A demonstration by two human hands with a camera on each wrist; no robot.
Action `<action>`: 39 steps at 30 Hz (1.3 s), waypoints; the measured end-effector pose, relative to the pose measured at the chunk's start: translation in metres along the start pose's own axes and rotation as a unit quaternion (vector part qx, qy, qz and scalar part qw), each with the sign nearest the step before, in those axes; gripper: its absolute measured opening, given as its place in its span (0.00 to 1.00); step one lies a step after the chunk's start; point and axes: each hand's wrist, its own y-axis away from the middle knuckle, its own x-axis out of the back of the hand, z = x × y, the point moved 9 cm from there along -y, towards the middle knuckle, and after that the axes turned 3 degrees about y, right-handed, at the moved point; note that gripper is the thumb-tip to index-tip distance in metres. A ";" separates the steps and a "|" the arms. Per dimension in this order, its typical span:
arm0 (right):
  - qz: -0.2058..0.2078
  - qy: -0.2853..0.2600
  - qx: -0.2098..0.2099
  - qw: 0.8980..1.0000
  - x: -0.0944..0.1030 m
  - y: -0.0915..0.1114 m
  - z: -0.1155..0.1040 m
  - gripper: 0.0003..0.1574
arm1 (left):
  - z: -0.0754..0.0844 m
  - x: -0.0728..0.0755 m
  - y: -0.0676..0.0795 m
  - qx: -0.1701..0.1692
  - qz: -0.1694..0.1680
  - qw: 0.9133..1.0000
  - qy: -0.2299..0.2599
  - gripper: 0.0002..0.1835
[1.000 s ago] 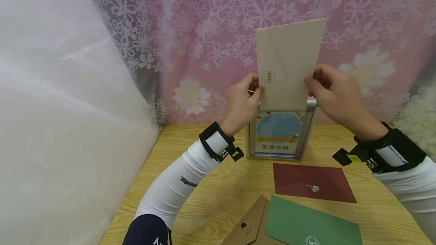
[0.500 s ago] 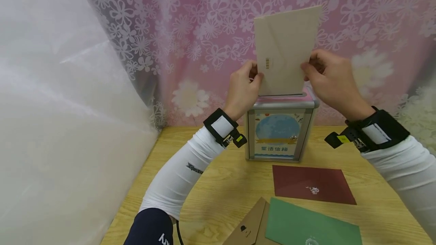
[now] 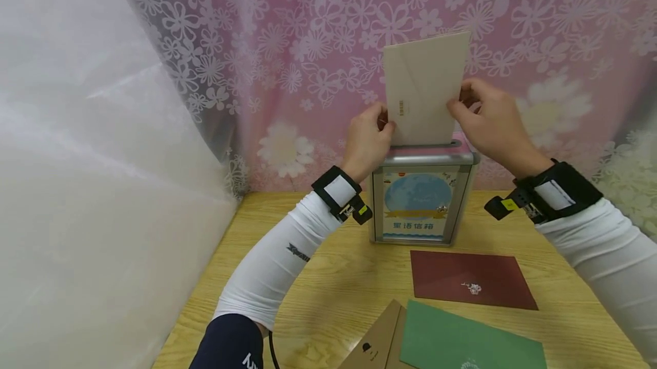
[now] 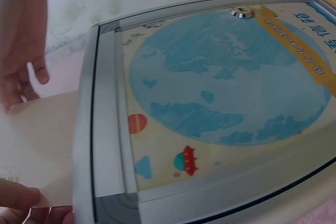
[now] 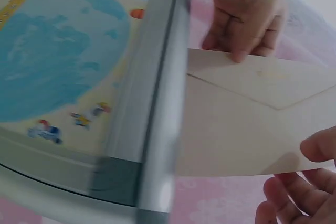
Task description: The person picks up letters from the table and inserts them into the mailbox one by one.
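A cream envelope [image 3: 426,84] stands upright over the top slot of a silver-framed mailbox [image 3: 418,203], its lower end in the slot. My left hand [image 3: 366,138] pinches its left edge low down, thumb in front. Higher up on the opposite edge, my right hand [image 3: 490,121] pinches it between thumb and fingers. In the right wrist view the flap line of the envelope [image 5: 247,124] shows, and its lower end is hidden behind the metal frame. The left wrist view shows the mailbox front [image 4: 210,77] with a blue globe picture and a small lock.
A dark red envelope [image 3: 472,280] lies in front of the mailbox. Nearer, a green envelope [image 3: 467,337] overlaps a brown one [image 3: 374,340] on the wooden table [image 3: 313,306]. A pink floral curtain [image 3: 318,61] hangs close behind; white sheeting [image 3: 102,158] is at left.
Both hands first brought the envelope up and back from before the mailbox to its top slot. Since then the envelope has gone down into the slot, and the right hand has moved left.
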 end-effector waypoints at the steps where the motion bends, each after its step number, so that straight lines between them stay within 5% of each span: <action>1: 0.007 -0.006 -0.002 1.000 0.002 -0.003 -0.001 0.20 | -0.002 -0.001 0.000 0.003 -0.003 1.000 -0.003 0.02; 7: 0.073 -0.018 0.048 0.996 0.023 -0.019 -0.017 0.37 | -0.006 -0.006 0.003 0.009 -0.008 1.000 -0.012 0.03; 14: 0.102 0.024 0.091 0.990 0.023 -0.016 -0.024 0.23 | -0.011 -0.012 0.006 0.006 -0.021 0.999 -0.028 0.07; 25: 0.054 0.018 0.083 0.995 -0.007 0.000 -0.004 0.21 | 0.010 0.008 0.001 -0.098 0.056 0.992 0.054 0.25; 39: -0.002 0.032 0.082 0.996 -0.036 0.014 0.014 0.15 | -0.011 0.004 0.005 -0.051 0.033 0.996 -0.065 0.06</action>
